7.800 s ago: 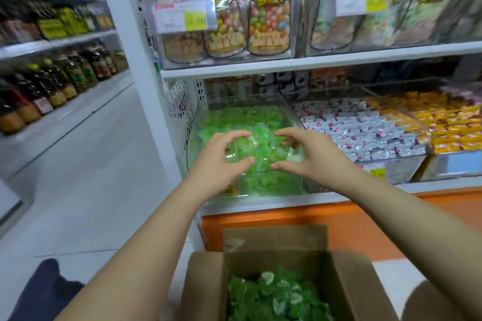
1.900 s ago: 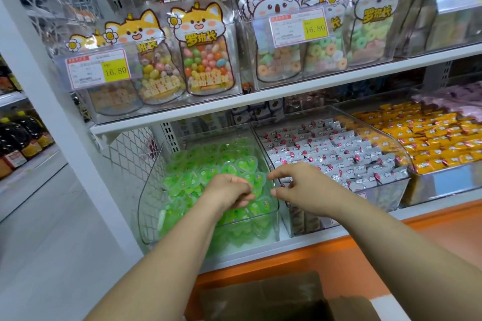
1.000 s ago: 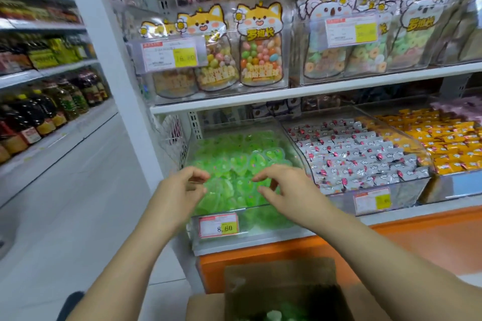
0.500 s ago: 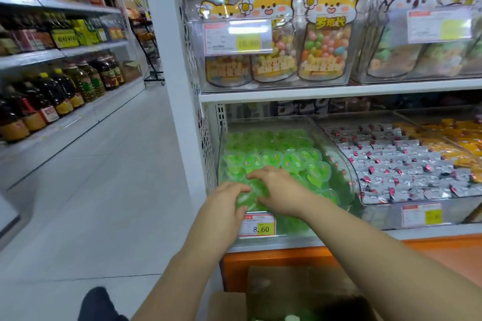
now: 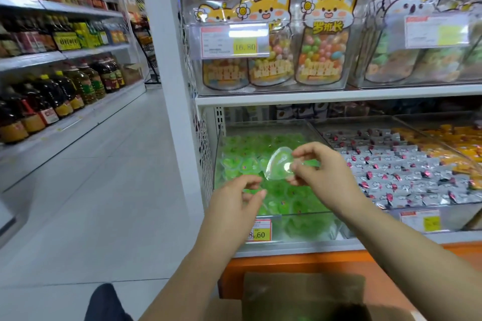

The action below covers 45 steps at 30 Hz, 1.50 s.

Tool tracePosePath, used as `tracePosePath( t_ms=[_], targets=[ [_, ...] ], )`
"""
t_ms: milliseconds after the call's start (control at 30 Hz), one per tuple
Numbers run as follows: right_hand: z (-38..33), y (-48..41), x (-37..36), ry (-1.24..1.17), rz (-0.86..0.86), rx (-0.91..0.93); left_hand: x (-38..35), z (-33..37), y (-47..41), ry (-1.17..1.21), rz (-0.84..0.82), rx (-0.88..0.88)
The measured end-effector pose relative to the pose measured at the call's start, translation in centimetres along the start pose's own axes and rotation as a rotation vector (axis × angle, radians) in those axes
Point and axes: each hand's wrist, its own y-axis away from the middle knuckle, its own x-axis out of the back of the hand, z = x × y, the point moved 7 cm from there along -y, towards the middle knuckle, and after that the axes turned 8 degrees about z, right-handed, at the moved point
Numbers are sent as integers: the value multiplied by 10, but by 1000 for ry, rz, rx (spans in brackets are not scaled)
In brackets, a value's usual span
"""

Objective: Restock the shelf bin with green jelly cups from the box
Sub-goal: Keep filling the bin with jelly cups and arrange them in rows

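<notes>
A clear shelf bin (image 5: 268,124) on the lower shelf holds several green jelly cups (image 5: 242,148). My right hand (image 5: 323,174) pinches one heart-shaped green jelly cup (image 5: 277,164) above the bin, tilted on edge. My left hand (image 5: 234,203) hovers over the bin's front left, its fingers loosely curled with nothing plainly between them. The cardboard box (image 5: 300,292) lies below at the bottom edge, and only its flap and dark inside show.
A price tag reading 8.60 (image 5: 258,230) hangs on the bin's front. Beside it on the right are bins of silver-wrapped sweets (image 5: 407,172) and yellow-wrapped sweets (image 5: 459,138). Candy bags (image 5: 323,44) fill the upper shelf. Bottles (image 5: 52,96) line the aisle at left.
Both hands were pressed together low on the jelly cups at the bin's front. Now my right hand has risen with one cup pinched, and my left hand has drawn apart from it.
</notes>
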Motion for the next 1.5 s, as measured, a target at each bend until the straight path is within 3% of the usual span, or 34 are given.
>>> tracePosePath(
  t_ms=[133, 367, 600, 733, 867, 1000, 1200, 1500],
  targets=[
    [12, 16, 5, -283, -1, -200, -31, 9, 1, 375, -46, 180],
    [6, 8, 23, 109, -95, 34, -56, 21, -5, 657, 7, 316],
    [15, -6, 42, 376, -143, 102, -87, 7, -12, 565, -87, 430],
    [22, -12, 49, 533, -189, 112, -87, 3, -22, 542, -30, 438],
    [10, -16, 66, 745, -101, 223, -79, -8, -46, 322, -36, 436],
    [17, -16, 67, 1042, -192, 325, -93, -17, -54, 188, -119, 502],
    [40, -11, 53, 1137, -329, 329, -100, -17, -61, 196, -116, 549],
    [41, -7, 45, 1205, -304, 381, -95, -14, -60, 46, -123, 431]
  ],
)
